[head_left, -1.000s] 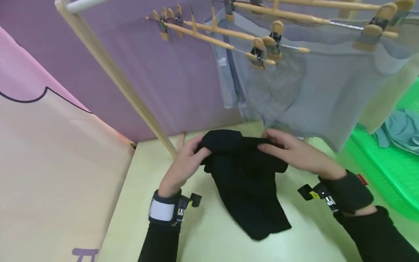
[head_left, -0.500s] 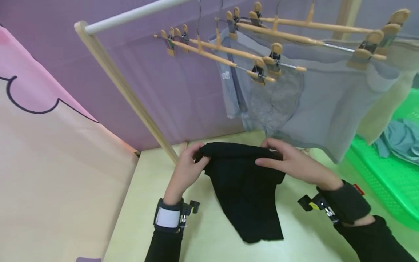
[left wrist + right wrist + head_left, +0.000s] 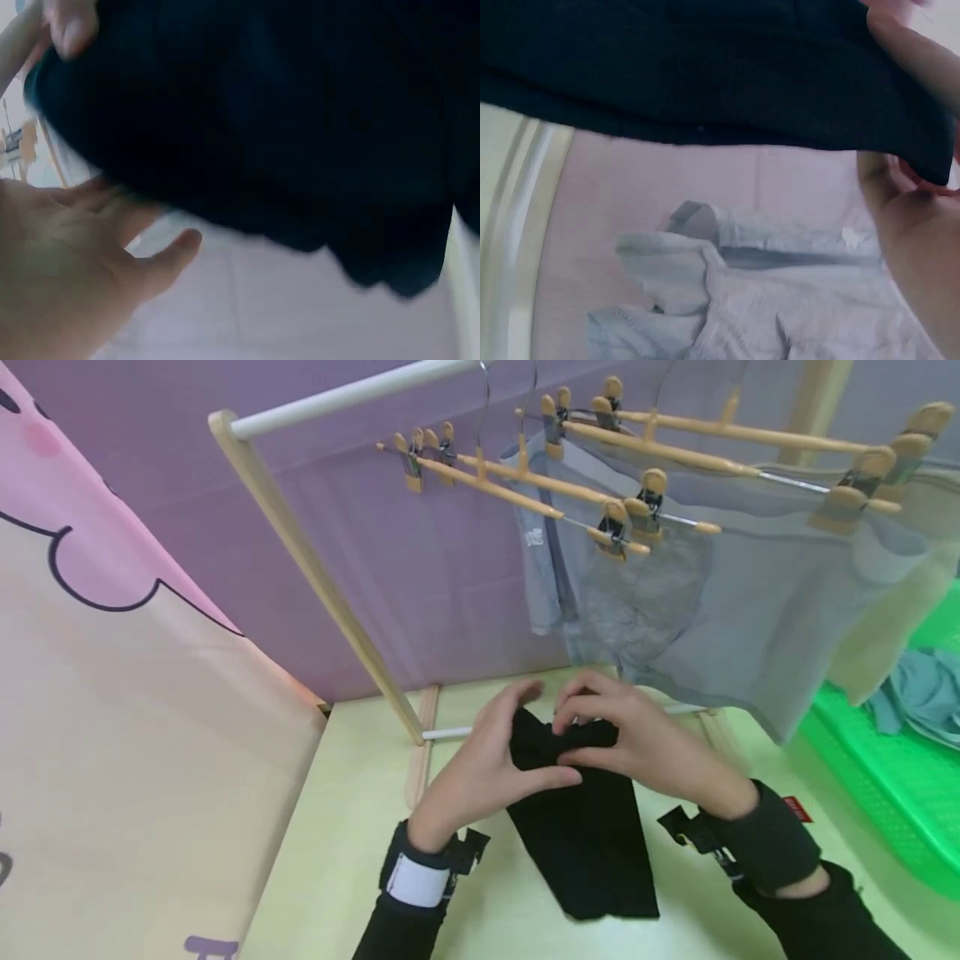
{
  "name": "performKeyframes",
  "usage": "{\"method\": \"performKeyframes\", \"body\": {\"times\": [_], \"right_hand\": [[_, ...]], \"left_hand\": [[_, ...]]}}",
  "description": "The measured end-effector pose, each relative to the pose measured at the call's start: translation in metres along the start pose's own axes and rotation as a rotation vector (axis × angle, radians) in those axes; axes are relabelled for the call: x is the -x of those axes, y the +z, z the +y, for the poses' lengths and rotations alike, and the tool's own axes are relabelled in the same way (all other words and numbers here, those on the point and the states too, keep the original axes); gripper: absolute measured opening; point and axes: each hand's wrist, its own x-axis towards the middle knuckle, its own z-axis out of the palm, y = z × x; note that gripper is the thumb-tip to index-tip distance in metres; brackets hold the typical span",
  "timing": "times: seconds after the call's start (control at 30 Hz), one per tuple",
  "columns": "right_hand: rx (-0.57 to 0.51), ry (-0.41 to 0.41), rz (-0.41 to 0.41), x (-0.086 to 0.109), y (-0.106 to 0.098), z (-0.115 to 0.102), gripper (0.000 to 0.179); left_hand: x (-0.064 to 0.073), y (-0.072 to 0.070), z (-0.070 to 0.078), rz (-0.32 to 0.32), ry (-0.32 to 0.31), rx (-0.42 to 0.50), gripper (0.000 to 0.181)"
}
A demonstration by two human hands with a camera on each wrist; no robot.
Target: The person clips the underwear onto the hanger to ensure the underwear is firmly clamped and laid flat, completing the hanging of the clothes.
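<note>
A black garment [image 3: 592, 852], soft and doubled over, hangs down from the hands above the pale table [image 3: 360, 777]. My right hand [image 3: 637, 735] pinches its top edge between thumb and fingers; in the right wrist view the thumb lies on one face of the cloth and other fingers curl beneath. Beside the garment's upper left side is my left hand [image 3: 491, 768], its thumb stretched out. The left wrist view shows that hand [image 3: 67, 262] with spread fingers partly behind the cloth, while the right hand's fingertips [image 3: 71, 34] hold the upper corner.
A wooden rack post [image 3: 322, 577] with a white rail [image 3: 360, 393] stands behind. Wooden clip hangers [image 3: 517, 497] hang from it, and grey clothes [image 3: 765, 593] are clipped further right. At the right is a green basket [image 3: 877, 785] with teal cloth [image 3: 918, 693] in it.
The left hand has let go of the garment's left corner and moved right, toward the right hand. The right hand has shifted left with the cloth, whose top is now bunched narrower.
</note>
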Motion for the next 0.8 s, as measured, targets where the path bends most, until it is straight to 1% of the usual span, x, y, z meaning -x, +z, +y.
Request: {"method": "performKeyframes", "body": {"times": [0.03, 0.1, 0.17, 0.27, 0.37, 0.43, 0.5, 0.57, 0.6, 0.67, 0.73, 0.77, 0.8], "right_hand": [[0.001, -0.017, -0.001, 0.000, 0.002, -0.002, 0.038], [0.007, -0.035, 0.009, -0.001, 0.007, -0.004, 0.040], [0.028, -0.035, 0.030, -0.001, 0.011, -0.006, 0.043], [0.050, -0.026, 0.082, -0.003, 0.017, -0.006, 0.052], [0.054, 0.011, 0.132, -0.004, 0.022, -0.006, 0.063], [0.046, 0.067, 0.134, -0.003, 0.025, -0.006, 0.073], [0.027, 0.146, 0.101, -0.001, 0.026, -0.004, 0.079], [0.001, 0.234, 0.018, 0.001, 0.027, 0.000, 0.078], [-0.021, 0.268, -0.039, 0.003, 0.027, 0.003, 0.072], [-0.070, 0.304, -0.146, 0.006, 0.027, 0.011, 0.057], [-0.111, 0.319, -0.242, 0.010, 0.023, 0.018, 0.044], [-0.116, 0.316, -0.271, 0.011, 0.021, 0.021, 0.039], [-0.116, 0.331, -0.290, 0.013, 0.017, 0.022, 0.038]], "left_hand": [[-0.002, 0.003, 0.002, -0.018, 0.009, 0.025, 0.081], [-0.005, 0.008, 0.005, -0.035, 0.002, 0.092, 0.062], [-0.006, 0.009, 0.005, -0.022, -0.023, 0.124, 0.045], [-0.007, 0.008, 0.004, 0.020, -0.069, 0.113, 0.037], [-0.007, 0.004, 0.001, 0.050, -0.066, 0.087, 0.031], [-0.007, 0.002, 0.000, 0.074, -0.056, 0.091, 0.026], [-0.006, 0.000, -0.002, 0.112, -0.055, 0.110, 0.022], [-0.005, -0.004, -0.003, 0.161, -0.058, 0.140, 0.021], [-0.004, -0.006, -0.004, 0.187, -0.060, 0.158, 0.022], [-0.001, -0.010, -0.005, 0.239, -0.048, 0.184, 0.023], [0.001, -0.016, -0.007, 0.291, -0.021, 0.190, 0.025], [0.002, -0.020, -0.007, 0.315, -0.007, 0.189, 0.026], [0.003, -0.023, -0.008, 0.337, 0.002, 0.189, 0.028]]}}
